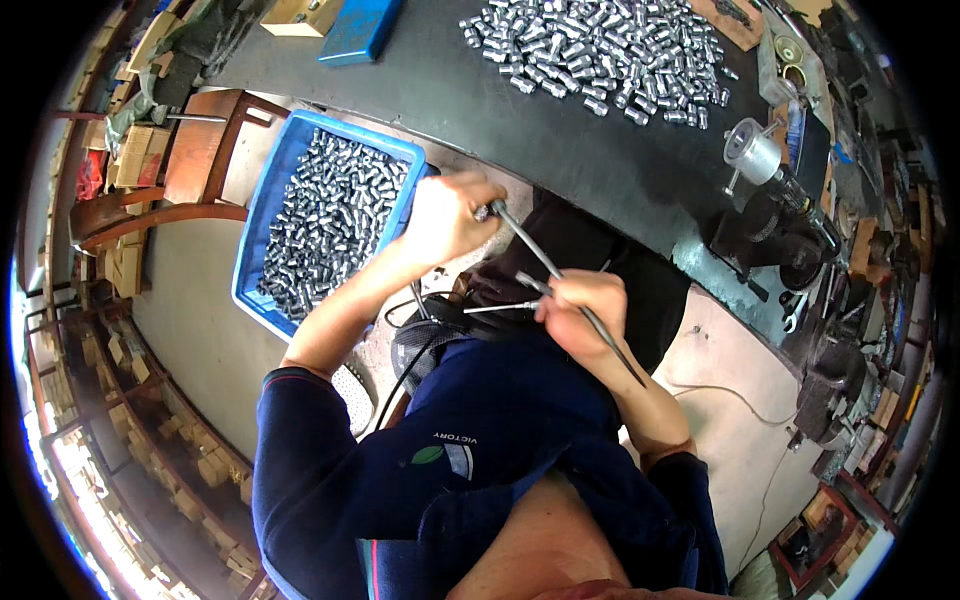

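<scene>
My left hand (455, 215), beside the right rim of the blue bin, is closed around a small shiny metal fitting (484, 212). Over my lap, my right hand (590, 308) grips a long grey metal rod (530, 242) that tapers toward my forearm. The rod's upper end meets the fitting at my left fingertips; whether it goes inside cannot be made out. Two other slim metal pieces stick out by my right fingers, a short grey one (532, 283) and a thin bright one (500, 308); what they belong to is hidden.
The blue bin (247, 245) at my left holds many dark metal fittings. A heap of shiny fittings (600, 55) covers the far part of the black table (440, 95). A clamped metal device (755, 155) stands at the right. A wooden chair (205, 150) is beyond the bin.
</scene>
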A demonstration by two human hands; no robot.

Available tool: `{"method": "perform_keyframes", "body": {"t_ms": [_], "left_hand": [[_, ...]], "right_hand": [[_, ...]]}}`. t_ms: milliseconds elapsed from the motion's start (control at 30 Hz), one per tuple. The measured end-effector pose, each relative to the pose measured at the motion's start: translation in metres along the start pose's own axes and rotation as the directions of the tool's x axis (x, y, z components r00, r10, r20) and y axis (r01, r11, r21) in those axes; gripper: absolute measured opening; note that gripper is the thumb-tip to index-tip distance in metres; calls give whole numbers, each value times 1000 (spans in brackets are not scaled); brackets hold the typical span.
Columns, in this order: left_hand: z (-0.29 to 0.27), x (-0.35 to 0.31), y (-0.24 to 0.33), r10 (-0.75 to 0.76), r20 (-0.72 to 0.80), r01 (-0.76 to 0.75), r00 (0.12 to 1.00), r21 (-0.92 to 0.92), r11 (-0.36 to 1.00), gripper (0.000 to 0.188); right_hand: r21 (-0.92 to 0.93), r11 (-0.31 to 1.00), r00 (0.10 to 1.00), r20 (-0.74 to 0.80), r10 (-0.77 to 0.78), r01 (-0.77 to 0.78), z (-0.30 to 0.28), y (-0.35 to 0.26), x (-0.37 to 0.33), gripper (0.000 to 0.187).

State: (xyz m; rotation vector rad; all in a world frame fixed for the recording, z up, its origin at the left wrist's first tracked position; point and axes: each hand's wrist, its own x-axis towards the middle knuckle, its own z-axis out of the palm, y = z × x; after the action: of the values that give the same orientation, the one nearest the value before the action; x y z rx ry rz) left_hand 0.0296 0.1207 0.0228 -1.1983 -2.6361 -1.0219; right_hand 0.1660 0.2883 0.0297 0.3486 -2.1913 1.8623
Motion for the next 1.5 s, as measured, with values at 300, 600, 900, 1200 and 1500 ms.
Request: {"method": "perform_keyframes", "body": {"t_ms": [300,600,900,1200,1500], "left_hand": [[21,146,-11,11,-108,-13,994,-11,1000,22],[-26,182,-22,-153,-111,27,982,-720,694,35],[-111,-92,-178,-712,-186,709,677,-94,699,37],[-67,-207,-228,-837,-137,764,529,506,400,32],[-80,-194,-222,-758,-97,713,645,433,551,29]], "right_hand": [[158,986,992,-101,75,-58,-19,-29,-25,23],[145,985,987,-112,115,-98,-16,-33,-24,26],[258,954,984,-49,169,-151,-3,-19,-28,37],[314,942,992,52,112,-123,13,-19,-13,45],[274,944,982,25,186,-186,11,-17,-22,51]]}}
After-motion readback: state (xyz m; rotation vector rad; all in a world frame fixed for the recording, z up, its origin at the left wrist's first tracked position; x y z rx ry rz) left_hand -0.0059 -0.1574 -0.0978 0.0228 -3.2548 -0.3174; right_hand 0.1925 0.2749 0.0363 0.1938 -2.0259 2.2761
